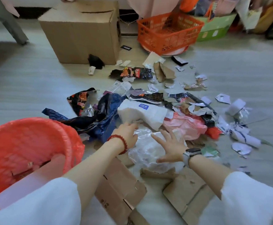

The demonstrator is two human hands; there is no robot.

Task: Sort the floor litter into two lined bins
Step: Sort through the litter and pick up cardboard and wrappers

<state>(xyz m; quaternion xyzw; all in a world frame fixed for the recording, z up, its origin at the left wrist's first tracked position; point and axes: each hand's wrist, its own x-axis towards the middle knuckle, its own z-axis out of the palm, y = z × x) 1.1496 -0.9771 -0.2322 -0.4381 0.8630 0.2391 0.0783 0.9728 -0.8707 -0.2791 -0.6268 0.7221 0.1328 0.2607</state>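
Litter is spread over the floor: snack wrappers point(135, 73), a dark blue bag point(105, 117), a white tissue pack point(146, 112), pink plastic point(186, 127), torn paper and cardboard scraps. A clear crumpled plastic bag point(147, 150) lies in front of me. My left hand point(127, 133), with a red bead bracelet, has its fingers curled at the bag's upper edge under the tissue pack. My right hand point(169, 147), wearing a watch, is spread flat over the clear bag. A bin lined with red plastic point(40, 137) stands at my left and holds some cardboard.
A large cardboard box point(82, 33) stands at the back, an orange crate point(168, 31) and a green box point(213, 30) beside it on the right. Flattened cardboard point(121, 189) lies under my arms. A chair leg point(14, 28) is at far left.
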